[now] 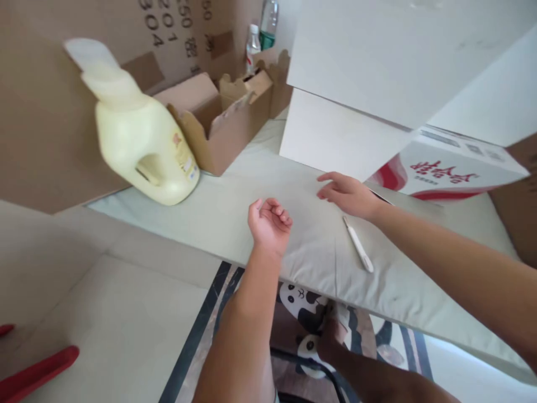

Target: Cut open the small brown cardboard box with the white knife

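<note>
My left hand [269, 224] hovers over the pale cloth-covered table [235, 207], fingers curled loosely inward and holding nothing. My right hand [346, 194] reaches forward with fingers spread flat, close to the base of a large white carton [335, 134]. A slim white pen-like tool [358, 244] lies on the cloth just beside my right wrist, untouched. A pale yellow detergent jug [140, 140] with a handle stands tilted at the table's far left.
An open brown cardboard box [222, 120] sits behind the jug, with two water bottles [253, 45] beyond it. A red-and-white printed carton [444, 170] lies at right. Cardboard sheets line the back wall. Red objects [37, 372] rest on the floor at lower left.
</note>
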Motion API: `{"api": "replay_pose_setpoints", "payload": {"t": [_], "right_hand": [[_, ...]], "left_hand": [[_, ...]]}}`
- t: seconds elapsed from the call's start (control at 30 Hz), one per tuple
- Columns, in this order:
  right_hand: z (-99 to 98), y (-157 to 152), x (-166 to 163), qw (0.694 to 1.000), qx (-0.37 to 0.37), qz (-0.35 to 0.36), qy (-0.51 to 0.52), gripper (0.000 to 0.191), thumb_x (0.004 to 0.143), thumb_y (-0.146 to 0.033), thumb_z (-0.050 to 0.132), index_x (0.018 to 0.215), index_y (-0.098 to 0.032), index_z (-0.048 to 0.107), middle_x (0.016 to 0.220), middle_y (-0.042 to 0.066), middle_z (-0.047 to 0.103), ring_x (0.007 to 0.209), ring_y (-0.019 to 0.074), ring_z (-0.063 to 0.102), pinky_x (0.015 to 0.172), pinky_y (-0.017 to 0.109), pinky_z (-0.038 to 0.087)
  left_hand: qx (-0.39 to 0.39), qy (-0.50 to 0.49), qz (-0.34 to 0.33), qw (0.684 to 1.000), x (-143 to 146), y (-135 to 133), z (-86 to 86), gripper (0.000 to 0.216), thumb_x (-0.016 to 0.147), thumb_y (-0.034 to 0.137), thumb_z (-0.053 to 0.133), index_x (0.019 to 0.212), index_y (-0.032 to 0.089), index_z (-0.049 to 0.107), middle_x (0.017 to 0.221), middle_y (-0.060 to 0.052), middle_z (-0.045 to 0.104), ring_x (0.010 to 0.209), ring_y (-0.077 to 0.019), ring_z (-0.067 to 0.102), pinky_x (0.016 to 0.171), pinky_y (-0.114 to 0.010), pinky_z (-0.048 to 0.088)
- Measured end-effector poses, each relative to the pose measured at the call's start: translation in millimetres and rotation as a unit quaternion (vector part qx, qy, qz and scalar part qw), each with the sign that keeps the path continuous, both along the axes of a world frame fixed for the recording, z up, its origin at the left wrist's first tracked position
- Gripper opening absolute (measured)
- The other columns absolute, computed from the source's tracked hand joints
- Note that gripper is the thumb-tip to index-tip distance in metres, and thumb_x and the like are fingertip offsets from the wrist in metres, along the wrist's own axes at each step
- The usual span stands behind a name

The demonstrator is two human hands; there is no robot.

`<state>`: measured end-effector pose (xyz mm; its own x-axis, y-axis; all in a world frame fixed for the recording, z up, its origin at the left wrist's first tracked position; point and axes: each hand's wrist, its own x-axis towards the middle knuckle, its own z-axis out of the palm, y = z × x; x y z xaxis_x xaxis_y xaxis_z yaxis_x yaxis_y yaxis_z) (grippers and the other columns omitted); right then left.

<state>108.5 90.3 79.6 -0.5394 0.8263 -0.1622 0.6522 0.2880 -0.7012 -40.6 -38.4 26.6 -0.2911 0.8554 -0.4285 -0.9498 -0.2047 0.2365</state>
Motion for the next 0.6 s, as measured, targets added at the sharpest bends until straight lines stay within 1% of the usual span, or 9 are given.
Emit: {"api": "replay_pose_setpoints", "payload": {"t": [0.07, 0.13, 0.2, 0.27, 0.33, 0.4, 0.5, 0.57, 0.6], "right_hand": [[4.6, -8, -65, 0.994, 0.071, 0.084, -0.016, 0.047, 0.084, -0.022, 0.061, 0.131, -0.023, 0.055, 0.084, 0.001, 0.075, 0.075, 0.019, 0.068, 0.079, 0.036, 0.056], [12.6, -18, -124, 0.981, 0.126, 0.147, 0.009, 0.066, 0.083, -0.017, 0.055, 0.147, -0.025, 0.04, 0.084, -0.002, 0.074, 0.079, 0.0192, 0.069, 0.083, 0.037, 0.056], [21.1, -26, -175, 0.965, 0.169, 0.201, 0.023, 0.075, 0.083, -0.014, 0.051, 0.154, -0.026, 0.029, 0.086, -0.003, 0.074, 0.084, 0.0199, 0.07, 0.086, 0.038, 0.055], [27.0, -28, -214, 0.955, 0.202, 0.215, 0.014, 0.076, 0.084, -0.014, 0.049, 0.155, -0.025, 0.026, 0.093, -0.001, 0.075, 0.092, 0.0214, 0.07, 0.091, 0.041, 0.054], [27.6, -23, -238, 0.955, 0.223, 0.196, -0.016, 0.07, 0.085, -0.018, 0.05, 0.152, -0.02, 0.032, 0.107, 0.005, 0.075, 0.102, 0.0257, 0.069, 0.094, 0.045, 0.053], [21.7, -15, -246, 0.955, 0.239, 0.167, -0.052, 0.058, 0.085, -0.021, 0.052, 0.142, -0.015, 0.046, 0.119, 0.012, 0.072, 0.109, 0.0304, 0.067, 0.096, 0.049, 0.053], [3.4, -8, -225, 0.959, 0.247, 0.134, -0.043, 0.047, 0.083, -0.025, 0.057, 0.13, -0.018, 0.056, 0.115, 0.011, 0.072, 0.107, 0.0311, 0.068, 0.096, 0.051, 0.052], [-10.7, -9, -189, 0.966, 0.232, 0.112, 0.025, 0.044, 0.083, -0.033, 0.061, 0.124, -0.02, 0.058, 0.118, 0.01, 0.071, 0.104, 0.0293, 0.069, 0.095, 0.049, 0.052], [-17.0, -13, -166, 0.969, 0.218, 0.095, 0.066, 0.042, 0.082, -0.036, 0.063, 0.121, -0.021, 0.059, 0.119, 0.009, 0.07, 0.103, 0.0282, 0.069, 0.092, 0.047, 0.054]], "left_hand": [[0.003, -0.021, 0.013, 1.0, -10, -4, 1.8, 0.037, 0.09, 0.037, 0.04, 0.062, 0.016, 0.054, 0.053, 0.003, 0.038, 0.041, -0.0079, 0.041, 0.043, -0.02, 0.03], [0.006, -0.032, 0.019, 0.999, -19, -8, 4.9, 0.038, 0.09, 0.035, 0.039, 0.06, 0.016, 0.053, 0.052, 0.003, 0.038, 0.041, -0.008, 0.04, 0.043, -0.02, 0.03], [0.009, -0.036, 0.02, 0.999, -28, -11, 8.5, 0.038, 0.09, 0.034, 0.038, 0.059, 0.016, 0.053, 0.051, 0.002, 0.038, 0.041, -0.0081, 0.04, 0.043, -0.021, 0.03], [0.008, -0.033, 0.021, 0.999, -36, -15, 11.7, 0.04, 0.09, 0.033, 0.037, 0.058, 0.016, 0.053, 0.051, 0.002, 0.037, 0.041, -0.0078, 0.039, 0.044, -0.021, 0.029], [0.003, -0.022, 0.024, 0.999, -43, -19, 13.5, 0.04, 0.089, 0.032, 0.035, 0.056, 0.016, 0.053, 0.05, 0.002, 0.037, 0.04, -0.0077, 0.038, 0.044, -0.021, 0.028], [-0.008, 0.007, 0.03, 0.999, -49, -22, 13.1, 0.039, 0.089, 0.031, 0.035, 0.056, 0.016, 0.052, 0.05, 0.002, 0.037, 0.04, -0.0082, 0.036, 0.045, -0.022, 0.028], [-0.063, 0.078, 0.085, 0.991, -54, -24, 8.0, 0.033, 0.087, 0.029, 0.038, 0.058, 0.018, 0.05, 0.052, 0.002, 0.037, 0.043, -0.0093, 0.035, 0.047, -0.024, 0.027], [-0.116, 0.143, 0.189, 0.965, -56, -25, 2.7, 0.027, 0.085, 0.027, 0.04, 0.06, 0.02, 0.046, 0.054, 0.003, 0.035, 0.048, -0.0101, 0.036, 0.051, -0.024, 0.029], [-0.139, 0.181, 0.26, 0.938, -57, -26, 0.0, 0.025, 0.084, 0.025, 0.04, 0.06, 0.02, 0.042, 0.056, 0.003, 0.033, 0.05, -0.0105, 0.037, 0.054, -0.024, 0.031]]}}
